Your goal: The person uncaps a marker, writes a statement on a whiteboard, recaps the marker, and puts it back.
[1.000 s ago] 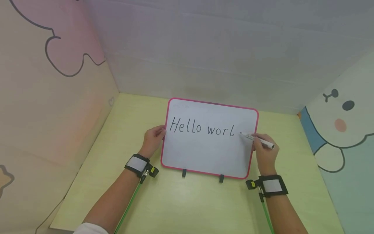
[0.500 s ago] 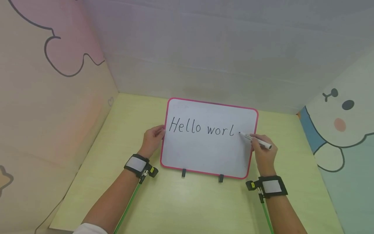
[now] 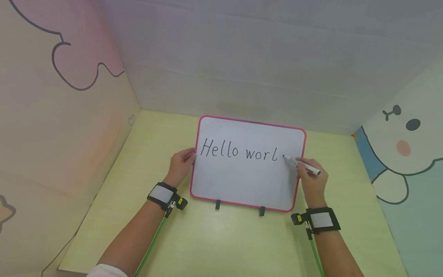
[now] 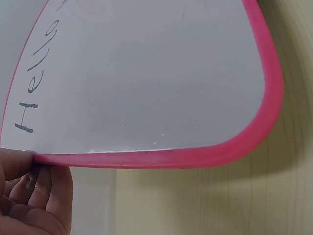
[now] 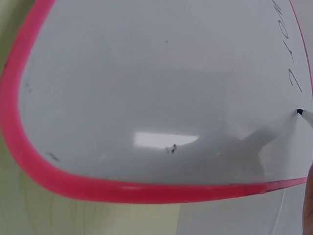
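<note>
A whiteboard (image 3: 238, 181) with a pink frame leans back on the table, with "Hello worl" handwritten in black across its upper part. My left hand (image 3: 179, 166) pinches the board's left edge; in the left wrist view the thumb (image 4: 17, 164) lies at the frame and the other fingers are bent behind it. With my right hand (image 3: 314, 182) I grip a white marker (image 3: 313, 169) like a pen, beside the board's right edge. Its dark tip (image 5: 300, 112) is at the board surface just right of the "l". Most of the right hand is out of the right wrist view.
Two black feet (image 3: 262, 211) stick out under the board's lower edge on the pale yellow table (image 3: 228, 246). A grey wall (image 3: 242, 77) rises close behind the board. Walls with cartoon drawings flank the table. Each wrist wears a strapped camera with a green cable.
The marker and right hand have shifted slightly left, and the tip is now a little higher at the same spot. The left hand and the board have stayed put.
</note>
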Motion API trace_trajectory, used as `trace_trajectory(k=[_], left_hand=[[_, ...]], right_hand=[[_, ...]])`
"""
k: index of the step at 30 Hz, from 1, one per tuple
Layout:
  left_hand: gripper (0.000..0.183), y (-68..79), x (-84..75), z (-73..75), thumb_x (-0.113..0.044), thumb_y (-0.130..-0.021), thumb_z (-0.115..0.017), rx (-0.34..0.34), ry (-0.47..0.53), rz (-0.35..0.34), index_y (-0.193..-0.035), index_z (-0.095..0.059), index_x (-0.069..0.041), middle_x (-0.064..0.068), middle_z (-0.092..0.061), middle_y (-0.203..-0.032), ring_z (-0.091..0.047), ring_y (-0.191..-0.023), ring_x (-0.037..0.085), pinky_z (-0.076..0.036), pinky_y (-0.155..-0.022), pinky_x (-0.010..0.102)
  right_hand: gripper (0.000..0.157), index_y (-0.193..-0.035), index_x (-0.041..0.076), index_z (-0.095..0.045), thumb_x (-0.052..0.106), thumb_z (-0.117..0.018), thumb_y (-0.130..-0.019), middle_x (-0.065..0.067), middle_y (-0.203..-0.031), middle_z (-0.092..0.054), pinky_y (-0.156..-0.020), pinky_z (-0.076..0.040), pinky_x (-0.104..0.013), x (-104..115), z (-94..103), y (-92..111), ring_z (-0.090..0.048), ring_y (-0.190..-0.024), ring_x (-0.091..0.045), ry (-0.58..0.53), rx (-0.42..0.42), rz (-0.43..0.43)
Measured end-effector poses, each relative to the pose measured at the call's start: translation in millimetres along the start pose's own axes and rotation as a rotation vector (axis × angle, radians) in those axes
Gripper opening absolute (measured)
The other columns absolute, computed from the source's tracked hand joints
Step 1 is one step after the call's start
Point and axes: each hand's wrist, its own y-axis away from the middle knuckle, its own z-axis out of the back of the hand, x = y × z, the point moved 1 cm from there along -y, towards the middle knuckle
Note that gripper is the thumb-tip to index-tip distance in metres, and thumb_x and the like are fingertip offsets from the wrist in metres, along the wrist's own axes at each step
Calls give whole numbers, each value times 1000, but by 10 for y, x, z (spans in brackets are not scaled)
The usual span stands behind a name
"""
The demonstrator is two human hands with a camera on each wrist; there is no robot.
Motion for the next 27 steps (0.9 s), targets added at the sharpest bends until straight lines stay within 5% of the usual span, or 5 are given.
trace_trajectory(k=[9, 27], left_hand=[[35, -4, 2, -6, -16, -94, -55, -1, -13, 3, -126, -57, -3, 12, -59, -120, -57, -105, 18, -50, -86, 29], [36, -4, -3, -6, -18, -94, -55, -6, -13, 27, -127, -56, -3, 11, -59, -120, -57, -104, 15, -50, -85, 26]], right_hand=[[19, -99, 1, -70, 14, -62, -88, -6, -77, -57, -47, -45, -14, 23, -14, -3, -50, -58, -27, -18, 23, 5], [14, -90, 2, -71, 12, -62, -87, -5, -72, -58, -46, -43, -14, 0, -14, 15, -50, -54, -17, 34, 34, 10]])
